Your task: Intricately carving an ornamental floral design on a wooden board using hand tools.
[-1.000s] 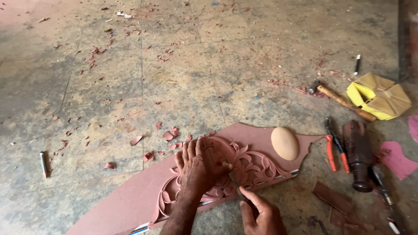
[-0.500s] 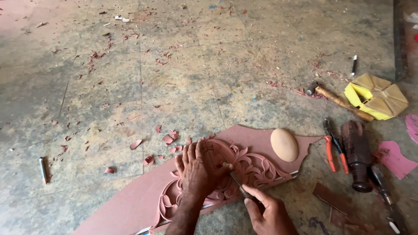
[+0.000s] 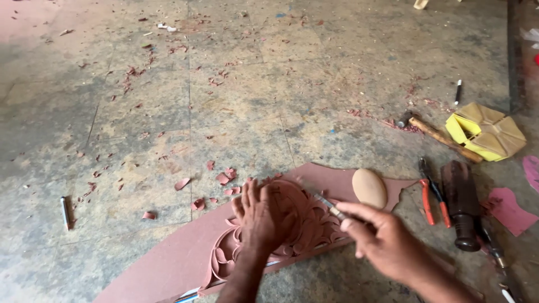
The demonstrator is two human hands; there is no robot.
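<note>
Carved panel (image 3: 185,258): reddish-brown board with cut floral scrollwork, flat on the concrete floor (image 3: 252,101) near its lower edge, running from lower left up to the right.
Left hand (image 3: 264,216): palm down on the carving, fingers spread flat, gripping nothing.
Right hand (image 3: 387,241): fingers closed around a thin carving tool (image 3: 325,205), its tip on the scrollwork.
Stone (image 3: 369,188): smooth tan oval resting on the panel's right end.
Right side: red-handled pliers (image 3: 429,193), dark wooden mallet (image 3: 461,205), hammer (image 3: 443,139), yellow folded box (image 3: 487,130), contents not visible.
Open room: floor above and left of the panel, strewn only with reddish chips (image 3: 224,177).
</note>
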